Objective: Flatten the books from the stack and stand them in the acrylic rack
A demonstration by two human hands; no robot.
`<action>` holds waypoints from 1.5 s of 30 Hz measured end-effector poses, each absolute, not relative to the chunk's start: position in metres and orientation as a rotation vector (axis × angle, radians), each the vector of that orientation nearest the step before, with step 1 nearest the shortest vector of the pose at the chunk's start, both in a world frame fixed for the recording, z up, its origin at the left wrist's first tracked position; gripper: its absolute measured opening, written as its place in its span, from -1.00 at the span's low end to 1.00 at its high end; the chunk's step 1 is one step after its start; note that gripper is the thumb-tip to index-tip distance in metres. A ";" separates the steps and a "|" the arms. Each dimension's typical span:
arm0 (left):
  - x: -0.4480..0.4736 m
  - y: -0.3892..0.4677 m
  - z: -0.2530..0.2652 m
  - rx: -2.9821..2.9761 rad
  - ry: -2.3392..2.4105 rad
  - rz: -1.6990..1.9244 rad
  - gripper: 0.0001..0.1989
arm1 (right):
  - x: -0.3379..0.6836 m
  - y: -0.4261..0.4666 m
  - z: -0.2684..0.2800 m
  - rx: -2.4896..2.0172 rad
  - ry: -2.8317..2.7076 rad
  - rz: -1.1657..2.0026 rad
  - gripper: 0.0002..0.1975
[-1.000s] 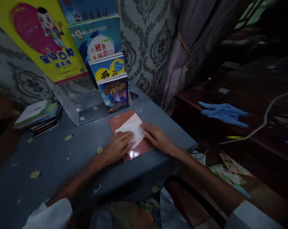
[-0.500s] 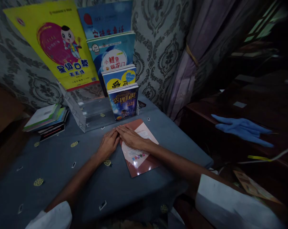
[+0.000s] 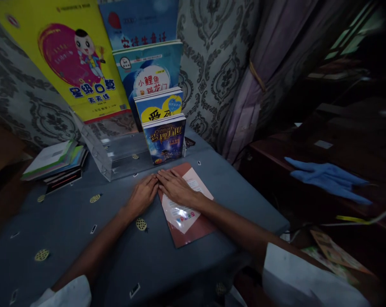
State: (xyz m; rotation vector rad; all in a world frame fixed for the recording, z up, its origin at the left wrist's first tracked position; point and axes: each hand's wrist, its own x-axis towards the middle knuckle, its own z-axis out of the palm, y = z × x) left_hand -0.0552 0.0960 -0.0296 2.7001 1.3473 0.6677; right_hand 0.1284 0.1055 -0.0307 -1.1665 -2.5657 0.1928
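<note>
A thin reddish-brown book (image 3: 193, 232) with a pale printed panel lies flat on the table. My right hand (image 3: 175, 186) rests palm down across its upper left part, fingers stretched out. My left hand (image 3: 143, 194) lies at the book's left edge, on the cloth, its fingertips meeting those of the right hand; its fingers are extended. Just behind my hands, a dark blue book (image 3: 165, 140) stands upright in a clear acrylic rack (image 3: 124, 160).
Behind the dark blue book stand a yellow-and-blue book (image 3: 159, 106), a teal book (image 3: 153, 70) and a large yellow workbook (image 3: 65, 59). A stack of books (image 3: 54, 160) lies at left. Blue gloves (image 3: 327, 177) lie on dark furniture at right; a curtain (image 3: 244, 98) hangs behind.
The camera view has shifted slightly, so the rack and the stack appear a little farther left. Both hands keep nearly the same place at the book.
</note>
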 end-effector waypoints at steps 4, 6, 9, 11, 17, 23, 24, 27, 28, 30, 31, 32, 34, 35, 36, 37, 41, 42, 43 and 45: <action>-0.051 0.098 -0.020 2.713 1.408 0.535 -0.76 | 0.131 0.104 -0.028 -1.197 -2.566 0.189 -0.51; -0.049 0.097 -0.017 2.729 1.447 0.484 -0.77 | 0.134 0.104 -0.028 -1.230 -2.542 0.198 -0.50; -0.045 0.095 -0.013 2.772 1.495 0.404 -0.76 | 0.143 0.105 -0.029 -1.250 -2.500 0.199 -0.49; -0.043 0.094 -0.012 2.795 1.515 0.364 -0.75 | 0.149 0.106 -0.030 -1.262 -2.488 0.193 -0.50; -0.040 0.093 -0.010 2.807 1.550 0.341 -0.75 | 0.169 0.110 -0.035 -1.309 -2.455 0.196 -0.48; -0.041 0.090 -0.011 2.759 1.538 0.379 -0.73 | 0.191 0.114 -0.037 -1.375 -2.413 0.186 -0.47; -0.042 0.090 -0.012 2.755 1.529 0.395 -0.73 | 0.194 0.114 -0.038 -1.400 -2.393 0.197 -0.47; -0.041 0.091 -0.016 2.777 1.513 0.425 -0.71 | 0.201 0.116 -0.041 -1.431 -2.354 0.219 -0.47; -0.041 0.092 -0.016 2.788 1.509 0.424 -0.70 | 0.202 0.116 -0.043 -1.422 -2.343 0.219 -0.48; -0.039 0.093 -0.016 2.807 1.495 0.401 -0.68 | 0.204 0.117 -0.046 -1.395 -2.313 0.226 -0.49; -0.037 0.094 -0.016 2.813 1.486 0.386 -0.67 | 0.204 0.118 -0.047 -1.382 -2.294 0.236 -0.49; -0.035 0.095 -0.015 2.817 1.474 0.372 -0.67 | 0.205 0.119 -0.049 -1.366 -2.276 0.249 -0.50; -0.029 0.098 -0.014 2.823 1.442 0.350 -0.65 | 0.206 0.120 -0.051 -1.335 -2.251 0.278 -0.50; -0.026 0.099 -0.014 2.822 1.423 0.345 -0.64 | 0.206 0.121 -0.053 -1.320 -2.244 0.291 -0.50; -0.022 0.101 -0.014 2.819 1.401 0.344 -0.63 | 0.207 0.122 -0.055 -1.306 -2.237 0.303 -0.50; -0.018 0.103 -0.015 2.815 1.379 0.346 -0.62 | 0.208 0.123 -0.057 -1.292 -2.230 0.313 -0.51; 0.001 0.115 -0.022 2.823 1.309 0.382 -0.58 | 0.211 0.125 -0.065 -1.251 -2.204 0.335 -0.51; 0.006 0.119 -0.023 2.833 1.288 0.389 -0.58 | 0.211 0.125 -0.066 -1.245 -2.202 0.342 -0.51; 0.012 0.122 -0.024 2.845 1.263 0.394 -0.58 | 0.212 0.125 -0.066 -1.235 -2.200 0.352 -0.50; 0.023 0.128 -0.023 2.869 1.203 0.399 -0.60 | 0.214 0.126 -0.064 -1.201 -2.189 0.380 -0.50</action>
